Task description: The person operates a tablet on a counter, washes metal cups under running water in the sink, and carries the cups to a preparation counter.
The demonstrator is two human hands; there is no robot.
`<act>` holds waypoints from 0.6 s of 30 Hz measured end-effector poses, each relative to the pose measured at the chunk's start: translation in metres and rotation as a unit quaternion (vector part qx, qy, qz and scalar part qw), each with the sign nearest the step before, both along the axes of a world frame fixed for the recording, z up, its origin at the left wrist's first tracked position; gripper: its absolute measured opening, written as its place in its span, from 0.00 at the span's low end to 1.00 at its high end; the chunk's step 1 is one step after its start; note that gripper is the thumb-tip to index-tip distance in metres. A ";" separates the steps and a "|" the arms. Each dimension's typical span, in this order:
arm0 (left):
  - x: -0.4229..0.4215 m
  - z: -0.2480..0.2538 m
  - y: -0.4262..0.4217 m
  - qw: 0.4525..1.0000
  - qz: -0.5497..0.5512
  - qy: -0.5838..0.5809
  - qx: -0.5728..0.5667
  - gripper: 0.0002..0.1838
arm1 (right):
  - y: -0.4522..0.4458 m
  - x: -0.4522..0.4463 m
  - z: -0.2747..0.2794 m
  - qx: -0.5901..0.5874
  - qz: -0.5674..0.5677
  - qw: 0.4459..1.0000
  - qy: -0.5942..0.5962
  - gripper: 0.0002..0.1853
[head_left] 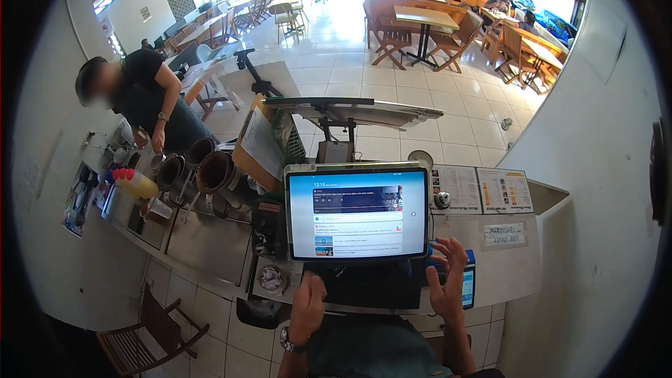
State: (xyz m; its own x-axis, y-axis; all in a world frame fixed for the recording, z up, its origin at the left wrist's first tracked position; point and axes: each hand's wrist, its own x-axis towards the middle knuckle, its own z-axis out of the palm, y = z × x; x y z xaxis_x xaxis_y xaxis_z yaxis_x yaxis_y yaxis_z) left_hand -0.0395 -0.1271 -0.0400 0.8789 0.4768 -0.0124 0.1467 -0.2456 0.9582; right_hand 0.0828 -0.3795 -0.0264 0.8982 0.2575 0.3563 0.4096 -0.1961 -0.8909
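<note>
A tablet (pixel 357 213) stands upright on the counter in front of me, its lit screen showing a list of notifications. Below its lower left corner is my left hand (pixel 306 306), fingers curled in, with nothing visible in it. My right hand (pixel 448 276) is raised off the tablet's lower right corner, fingers spread and holding nothing. Partly behind that hand sits a blue payment terminal (pixel 467 287) with a lit screen. A dark flat surface (pixel 364 287) lies between my hands, under the tablet.
Printed menus (pixel 504 191) and a silver call bell (pixel 442 200) lie on the counter to the right. A bowl of crumpled paper (pixel 271 278) is at the left. Further left, a co-worker (pixel 157 91) stands by dark containers (pixel 215 171). A wooden chair (pixel 154 332) stands behind the counter.
</note>
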 end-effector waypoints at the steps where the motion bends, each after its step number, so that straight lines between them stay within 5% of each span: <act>1: -0.001 -0.002 -0.003 1.000 -0.003 0.007 0.003 0.18 | -0.003 -0.003 -0.004 0.014 0.000 0.999 0.033 0.33; 6: -0.006 -0.010 -0.009 0.999 -0.031 0.026 0.019 0.18 | -0.003 -0.015 -0.017 0.024 -0.009 0.994 0.107 0.31; 9: -0.007 0.000 -0.010 0.997 -0.054 0.048 0.040 0.17 | -0.001 -0.008 -0.008 -0.027 -0.025 0.999 0.039 0.30; 11: -0.002 0.010 -0.010 0.993 -0.071 0.070 0.057 0.17 | 0.001 0.002 0.011 -0.173 -0.019 0.976 -0.127 0.32; 15: -0.006 -0.003 -0.014 0.966 -0.104 0.178 0.157 0.18 | 0.008 0.008 0.017 -0.164 -0.003 0.975 -0.148 0.33; 18: -0.002 -0.015 -0.017 0.976 -0.065 0.152 0.142 0.20 | 0.021 0.011 0.009 -0.022 0.023 0.996 -0.083 0.32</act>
State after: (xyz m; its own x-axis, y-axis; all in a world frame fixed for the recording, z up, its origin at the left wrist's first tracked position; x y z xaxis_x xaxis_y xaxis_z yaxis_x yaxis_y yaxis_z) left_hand -0.0415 -0.1440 -0.0553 0.9086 0.3836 -0.1655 0.3636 -0.5311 0.7653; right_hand 0.0936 -0.3587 -0.0175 0.8149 0.3162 0.4858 0.5597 -0.2115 -0.8012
